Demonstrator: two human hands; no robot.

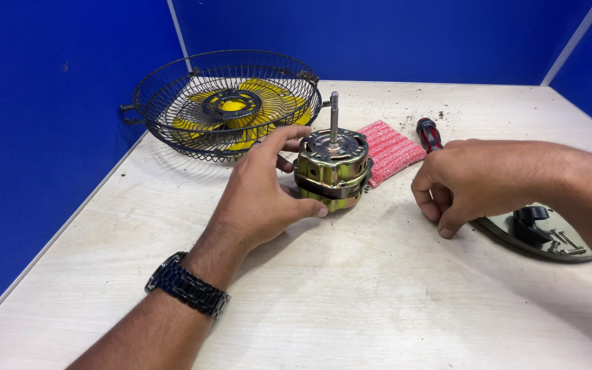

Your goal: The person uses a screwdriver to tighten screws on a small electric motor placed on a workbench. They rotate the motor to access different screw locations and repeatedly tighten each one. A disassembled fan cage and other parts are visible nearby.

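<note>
A brass-coloured fan motor (332, 168) stands upright on the pale table (351, 288), its steel shaft pointing up. My left hand (262, 195), with a dark wristwatch on its wrist, wraps around the motor's left side, thumb at the front and fingers behind. My right hand (471, 181) rests to the right of the motor with fingers curled down on the tabletop; whether it pinches something small is hidden.
A black wire fan guard (173, 133) holding a yellow fan blade (272, 99) lies at the back left. A pink foam piece (390, 147) and a red-and-black screwdriver (429, 133) lie behind the motor. A round grey base with loose screws (556, 240) sits at right. Blue walls surround the table.
</note>
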